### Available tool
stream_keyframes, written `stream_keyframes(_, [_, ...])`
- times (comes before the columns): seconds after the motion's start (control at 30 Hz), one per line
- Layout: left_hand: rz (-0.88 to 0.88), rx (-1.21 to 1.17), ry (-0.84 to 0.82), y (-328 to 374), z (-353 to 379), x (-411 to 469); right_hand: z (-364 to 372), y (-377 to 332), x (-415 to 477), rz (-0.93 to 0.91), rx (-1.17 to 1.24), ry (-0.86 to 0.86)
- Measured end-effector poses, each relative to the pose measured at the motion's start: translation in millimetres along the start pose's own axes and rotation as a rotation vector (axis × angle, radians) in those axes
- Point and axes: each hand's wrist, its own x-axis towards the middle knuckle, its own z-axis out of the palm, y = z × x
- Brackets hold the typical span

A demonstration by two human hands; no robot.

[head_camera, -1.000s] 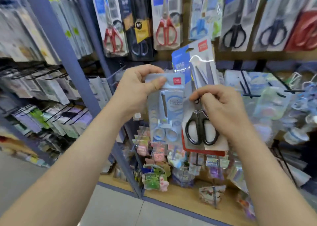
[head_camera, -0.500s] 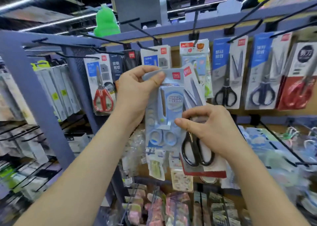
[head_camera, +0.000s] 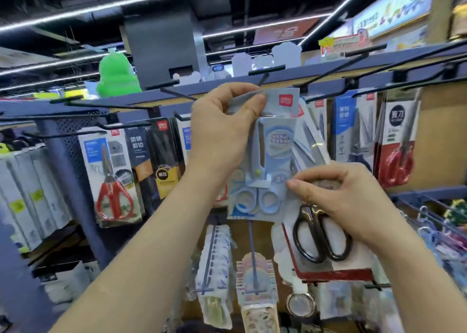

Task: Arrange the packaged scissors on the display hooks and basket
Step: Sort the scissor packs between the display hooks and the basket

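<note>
Pinching the top edge of the pale-blue scissors pack (head_camera: 265,171), the left hand (head_camera: 222,130) held it just below a bare hook (head_camera: 266,70) on the top rail. The right hand (head_camera: 348,196) gripped the black-handled scissors pack (head_camera: 323,236) tucked behind it. With the left thumb covering the card's top edge, the card could miss the hook tip, and the rear pack could slip from the crowded right hand.

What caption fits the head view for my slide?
By the top hooks, the left hand pinches the blue scissors pack while the right hand holds the black scissors pack behind it.
</note>
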Motion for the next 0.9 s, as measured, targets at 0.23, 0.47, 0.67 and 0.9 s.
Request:
stream_keyframes(0.23, [-0.064,0.087,-0.011,-3.3,10.4,14.8,-10.8,-2.1,4.5,0.035,0.014,0.022])
stream_keyframes(0.47, [0.139,0.298,0.049,3.1,8.1,8.4,-11.2,-10.4,9.1,-0.006,0.039,-0.036])
stream_keyframes(0.67, [-0.097,0.186,0.009,-7.3,13.0,21.9,-8.7,-8.4,21.2,-0.001,-0.064,0.011])
stream_keyframes(0.9, [-0.102,0.048,-0.052,-24.2,10.9,-4.7,-8.1,15.8,30.9,0.022,-0.180,0.014])
